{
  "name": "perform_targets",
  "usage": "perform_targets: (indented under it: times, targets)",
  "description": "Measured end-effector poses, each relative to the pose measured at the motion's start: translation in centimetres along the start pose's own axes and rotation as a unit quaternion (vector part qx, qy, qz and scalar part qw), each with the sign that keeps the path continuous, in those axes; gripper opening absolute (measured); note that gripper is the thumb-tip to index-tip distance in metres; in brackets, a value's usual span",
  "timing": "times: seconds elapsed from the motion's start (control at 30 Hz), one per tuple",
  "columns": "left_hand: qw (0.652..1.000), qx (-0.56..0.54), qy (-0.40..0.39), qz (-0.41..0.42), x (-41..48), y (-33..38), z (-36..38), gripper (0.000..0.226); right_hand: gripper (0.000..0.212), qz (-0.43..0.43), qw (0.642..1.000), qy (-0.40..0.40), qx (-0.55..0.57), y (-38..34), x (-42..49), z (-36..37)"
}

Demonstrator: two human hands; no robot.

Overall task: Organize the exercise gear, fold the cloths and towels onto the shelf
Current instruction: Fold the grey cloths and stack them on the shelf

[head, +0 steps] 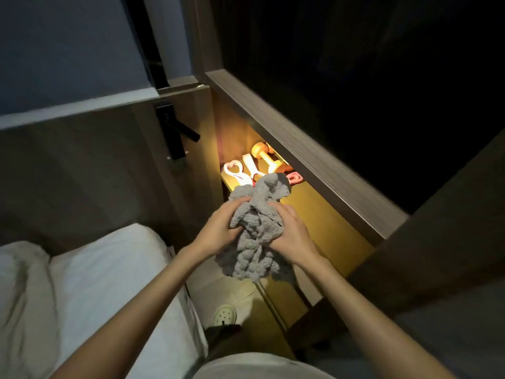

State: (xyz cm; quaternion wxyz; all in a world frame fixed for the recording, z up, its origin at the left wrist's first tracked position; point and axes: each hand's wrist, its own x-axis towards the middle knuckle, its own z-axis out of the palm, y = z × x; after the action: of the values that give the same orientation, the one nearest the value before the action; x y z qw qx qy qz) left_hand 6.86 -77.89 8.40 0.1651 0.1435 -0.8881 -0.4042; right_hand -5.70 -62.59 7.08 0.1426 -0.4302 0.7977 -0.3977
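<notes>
A crumpled grey fluffy towel point(255, 242) hangs bunched in front of the lit shelf point(322, 214). My left hand point(218, 228) grips its left side and my right hand point(291, 233) grips its right side, fingers curled into the fabric. At the far end of the shelf lie an orange dumbbell point(266, 155), white and pink hand grippers point(240, 170) and a pink piece point(295, 177), partly hidden behind the towel.
A wooden ledge point(300, 149) overhangs the shelf on the right. A bed with white bedding point(90, 283) is at the left, behind it a wooden headboard and a black door handle point(175, 132). A pale perforated slipper point(224, 314) shows on the floor below.
</notes>
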Motion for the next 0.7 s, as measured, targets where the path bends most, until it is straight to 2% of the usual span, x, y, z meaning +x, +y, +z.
perform_targets:
  times: [0.2,0.4,0.5,0.6,0.7]
  targets:
    - [0.993,0.018,-0.1,0.061,7.2,-4.4,-0.6,0.057,0.072,0.108,0.993,0.052,-0.024,0.7,3.9,1.7]
    - [0.96,0.054,-0.23,0.149,12.7,-5.7,2.0,0.055,0.071,0.22,0.968,0.119,-0.028,2.7,3.9,2.1]
    - [0.946,0.052,-0.256,0.191,13.9,-5.8,4.1,0.048,0.06,0.261,0.953,0.155,-0.016,3.7,3.0,2.2]
    - [0.931,0.068,-0.281,0.223,15.0,-6.3,6.7,0.031,0.045,0.318,0.933,0.162,-0.036,5.2,2.1,2.4]
    - [0.925,0.073,-0.285,0.238,16.0,-7.1,9.4,0.035,0.046,0.369,0.91,0.176,-0.074,6.7,1.6,2.8]
